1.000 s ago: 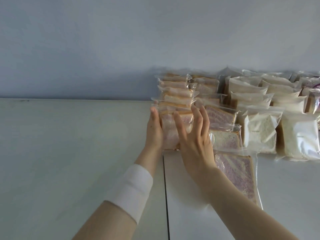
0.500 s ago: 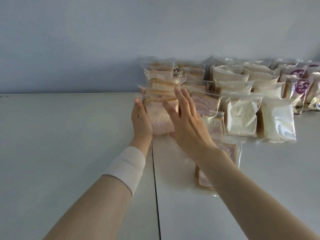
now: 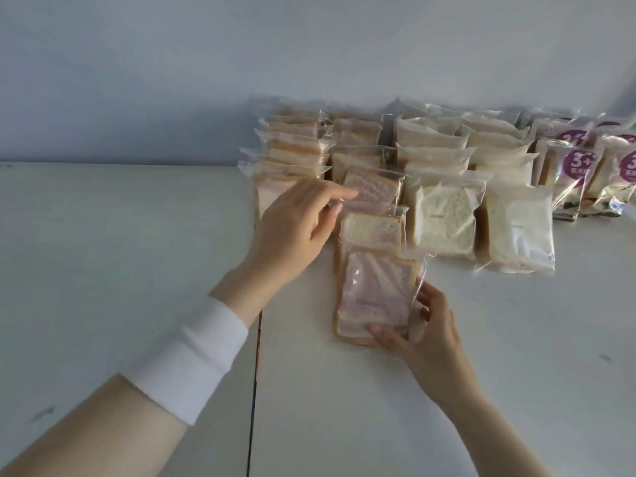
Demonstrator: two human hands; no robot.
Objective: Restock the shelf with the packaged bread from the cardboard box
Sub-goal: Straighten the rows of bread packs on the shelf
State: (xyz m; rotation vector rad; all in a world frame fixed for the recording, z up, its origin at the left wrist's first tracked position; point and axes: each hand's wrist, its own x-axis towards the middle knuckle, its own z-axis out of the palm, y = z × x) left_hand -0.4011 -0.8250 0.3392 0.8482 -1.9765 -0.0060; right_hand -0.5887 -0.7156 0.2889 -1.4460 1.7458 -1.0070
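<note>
Several clear packs of sliced bread stand in rows on the white shelf [image 3: 120,270] against the back wall. A pack of purple-swirl bread [image 3: 375,297] lies flat at the front of the second row; my right hand [image 3: 423,339] grips its near right corner between thumb and fingers. My left hand [image 3: 296,222] hovers with relaxed fingers over the front pack of the left row [image 3: 272,197], fingertips reaching towards a tilted purple-swirl pack [image 3: 373,191]. The cardboard box is out of view.
White bread packs [image 3: 444,218] and packs with purple round labels [image 3: 578,166] fill the right side. A dark seam [image 3: 256,373] splits the shelf surface. The blue-grey wall [image 3: 241,80] closes the back.
My right hand has left the left row and come down to the flat purple-swirl pack at the front, taking hold of its corner. My left hand lifted and spread rightward.
</note>
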